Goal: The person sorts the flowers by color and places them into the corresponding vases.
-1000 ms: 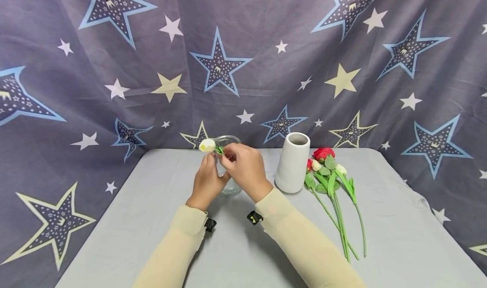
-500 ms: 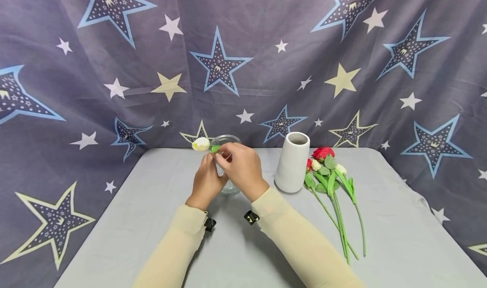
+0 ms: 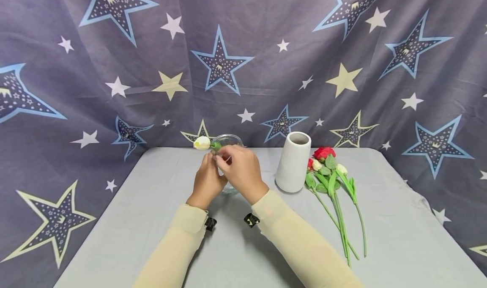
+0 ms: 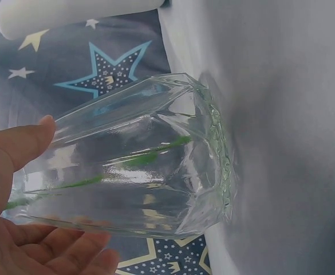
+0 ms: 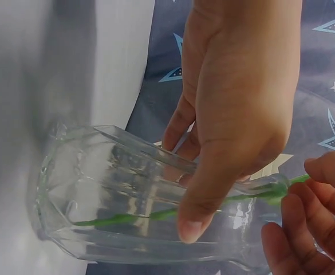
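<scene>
A clear glass vase (image 4: pixel 138 166) with a faceted body stands upright on the table. My left hand (image 3: pixel 207 178) grips it around the upper part, thumb on one side and fingers on the other. At the vase's mouth my right hand (image 3: pixel 243 169) pinches the green stem of a white tulip (image 3: pixel 201 143) with a yellow patch. The bloom leans out to the left past the rim. Its stem (image 5: pixel 121 219) runs down inside the glass, the lower end near the vase's bottom. In the head view both hands hide most of the vase.
Right of the hands stands a white tapered vase (image 3: pixel 293 165). Beside it on the grey tablecloth (image 3: pixel 395 220) lie several cut flowers, among them a red rose (image 3: pixel 324 153) and a white tulip bud (image 3: pixel 341 169). A star-patterned curtain (image 3: pixel 258 38) hangs behind the table.
My right hand has moved slightly left, and the tulip's bloom has shifted left and a little up with it. The left hand keeps its grip on the glass vase.
</scene>
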Available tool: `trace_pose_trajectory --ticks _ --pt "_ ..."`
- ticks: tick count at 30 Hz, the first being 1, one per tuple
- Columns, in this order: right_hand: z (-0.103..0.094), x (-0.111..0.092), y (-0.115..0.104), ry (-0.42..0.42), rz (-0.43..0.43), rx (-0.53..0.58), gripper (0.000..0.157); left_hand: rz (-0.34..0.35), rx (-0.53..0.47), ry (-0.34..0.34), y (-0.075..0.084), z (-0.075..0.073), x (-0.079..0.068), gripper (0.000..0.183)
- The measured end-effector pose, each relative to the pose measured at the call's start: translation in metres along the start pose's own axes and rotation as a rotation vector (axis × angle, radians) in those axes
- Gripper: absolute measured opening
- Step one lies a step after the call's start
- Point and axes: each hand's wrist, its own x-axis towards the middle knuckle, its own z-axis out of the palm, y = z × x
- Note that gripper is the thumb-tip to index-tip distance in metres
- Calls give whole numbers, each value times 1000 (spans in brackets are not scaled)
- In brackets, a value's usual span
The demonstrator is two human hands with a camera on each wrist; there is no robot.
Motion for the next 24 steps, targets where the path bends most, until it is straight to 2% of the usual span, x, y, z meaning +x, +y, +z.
trace_pose_trajectory --ticks 7,15,24 --pt "-4 -5 1 -27 0 29 6 11 12 -14 1 -2 1 57" --pt "-24 -7 6 14 45 103 4 -83 -22 -53 5 -2 0 72" --pt "-39 -16 7 9 35 159 5 -83 -30 -28 3 -1 0 80"
